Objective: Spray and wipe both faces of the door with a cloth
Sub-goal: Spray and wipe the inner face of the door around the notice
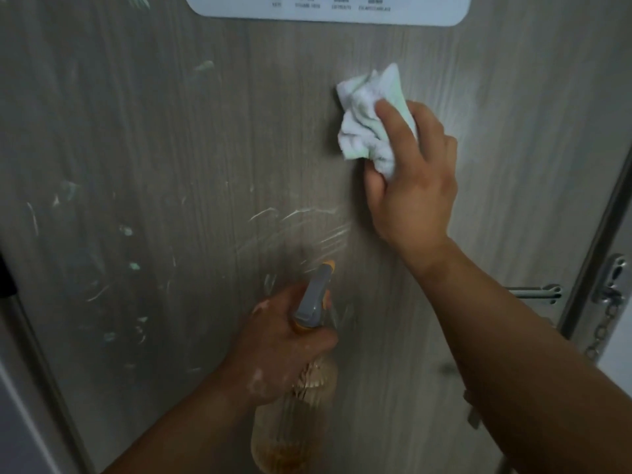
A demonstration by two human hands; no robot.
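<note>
Here, door (pixel 164 138): its grey wood-grain face fills the view, seen close up; the white sign (pixel 328 12) sits at the top, cut off by the picture's edge.
cloth (pixel 366 111): crumpled, white with pale green, lying against the door just below the white sign and a little right of its middle.
right hand (pixel 410 186): below the white sign, with fingers and thumb curled round the lower part of the cloth, pressing it onto the door; the forearm runs down to the lower right corner.
spray bottle (pixel 304 398): well below the white sign, under its middle; a clear ribbed body with amber liquid low inside, and a grey trigger head with an orange tip turned toward the door; blurred.
left hand (pixel 284 343): wrapped round the neck of the spray bottle, just under the head; whether a finger lies on the trigger cannot be told. White flecks dot the back of the hand and the wrist.
wet streaks (pixel 301 217): shiny smears below the white sign, between the cloth and the spray bottle; more spots and streaks lie far below-left of the white sign.
door handle (pixel 538 291): a metal lever, far below the white sign's right end.
chain (pixel 603 323): hangs from a metal latch, lower right of the white sign, past the door's edge.
</note>
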